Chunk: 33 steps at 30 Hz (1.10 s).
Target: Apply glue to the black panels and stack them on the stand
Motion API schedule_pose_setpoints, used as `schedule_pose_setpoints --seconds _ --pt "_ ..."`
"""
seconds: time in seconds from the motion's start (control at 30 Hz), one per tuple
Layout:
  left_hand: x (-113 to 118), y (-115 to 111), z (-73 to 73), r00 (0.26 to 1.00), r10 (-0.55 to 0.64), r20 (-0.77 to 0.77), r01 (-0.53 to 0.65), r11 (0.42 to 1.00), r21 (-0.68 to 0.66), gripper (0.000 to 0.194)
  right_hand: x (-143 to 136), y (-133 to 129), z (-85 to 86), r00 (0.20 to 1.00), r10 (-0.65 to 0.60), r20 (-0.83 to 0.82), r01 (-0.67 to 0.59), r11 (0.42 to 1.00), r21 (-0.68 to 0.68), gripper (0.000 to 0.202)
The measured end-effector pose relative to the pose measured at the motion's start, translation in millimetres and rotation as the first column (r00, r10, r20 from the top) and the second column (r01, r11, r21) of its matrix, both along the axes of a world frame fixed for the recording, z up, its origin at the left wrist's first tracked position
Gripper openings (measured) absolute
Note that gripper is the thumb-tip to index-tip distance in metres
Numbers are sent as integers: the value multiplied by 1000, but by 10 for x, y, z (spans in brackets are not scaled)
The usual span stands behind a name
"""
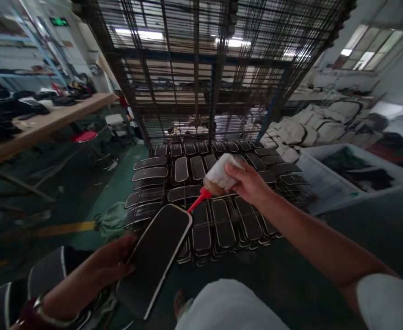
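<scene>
My left hand [114, 261] grips the left side of a black, rounded-end flat panel [156, 256] with a pale line along its edge. In my right hand [251, 182] is a whitish squeeze bottle [220, 174], tilted downward, with brownish contents near its neck. Its long red nozzle [198, 200] points at the far right corner of the panel, and the tip is at or very close to the pale edge. Behind the bottle, several similar dark panels [224, 222] with pale rims lie in layers on a wire rack.
A tall frame of wire shelves [196, 59] rises straight ahead. Dark pieces with pale edges [46, 270] lie at lower left. A long table [95, 103] and red stool [84, 136] stand left. To the right are a white bin [311, 183] and piled white bundles [311, 126].
</scene>
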<state>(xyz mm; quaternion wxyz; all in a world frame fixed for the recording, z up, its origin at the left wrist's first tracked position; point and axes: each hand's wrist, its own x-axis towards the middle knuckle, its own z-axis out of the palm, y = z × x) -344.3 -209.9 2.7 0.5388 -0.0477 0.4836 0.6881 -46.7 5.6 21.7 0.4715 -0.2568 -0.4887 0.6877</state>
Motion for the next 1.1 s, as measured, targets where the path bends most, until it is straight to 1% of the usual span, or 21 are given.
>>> schedule_pose_setpoints --seconds 0.1,0.13,0.2,0.27,0.33,0.4,0.5,0.57,0.6,0.67,0.7,0.73,0.8,0.87,0.93,1.03,1.1 --pt "67 6 -11 1000 -25 17 25 1000 -17 33 -1 -23 -7 999 33 28 -33 999 17 47" --pt "66 2 -18 998 -51 23 52 998 -37 31 -4 -27 -15 999 33 30 -33 999 19 48" --pt "16 -12 -34 986 -165 30 168 981 -101 32 -9 -33 -35 999 19 31 -20 1000 19 49" --pt "-77 -24 -51 949 -316 11 313 937 -157 48 -9 -40 -63 999 -4 36 4 1000 10 50" --pt "-165 -27 -66 909 -416 -33 404 897 -179 66 -4 -52 -101 999 -22 42 23 1000 -12 52" --pt "-218 -25 -88 897 -436 -73 417 889 -187 75 -2 -67 -150 998 -35 43 37 998 -48 53" --pt "-257 -35 -155 879 -461 -124 434 880 -195 72 -14 -73 -222 997 -65 37 68 993 -101 52" --pt "-289 -53 -219 819 -533 -211 510 846 -159 66 -29 -60 -253 995 -98 37 101 988 -113 53" --pt "-308 -61 -248 768 -583 -265 569 811 -136 60 -35 -51 -262 993 -111 38 115 987 -116 54" --pt "-342 -66 -287 653 -668 -358 680 725 -112 45 -43 -36 -276 991 -131 39 134 984 -119 56" --pt "-352 -61 -293 601 -697 -391 718 686 -118 37 -43 -33 -284 990 -135 37 139 983 -122 56" --pt "-357 -53 -290 563 -715 -415 740 660 -133 32 -42 -35 -293 990 -134 34 137 983 -124 55" --pt "-351 -30 -268 525 -725 -446 744 645 -173 30 -38 -49 -318 993 -115 30 118 984 -132 52" --pt "-331 -12 -244 518 -723 -457 727 654 -211 32 -38 -63 -350 995 -98 26 100 984 -147 50" --pt "-306 -4 -233 526 -724 -446 714 661 -230 34 -48 -64 -382 992 -128 16 129 976 -177 51" --pt "-265 8 -239 555 -716 -425 705 675 -217 35 -70 -45 -426 975 -221 5 217 950 -226 55" --pt "-233 28 -242 577 -709 -405 699 685 -204 37 -82 -39 -453 971 -240 16 236 943 -235 55"
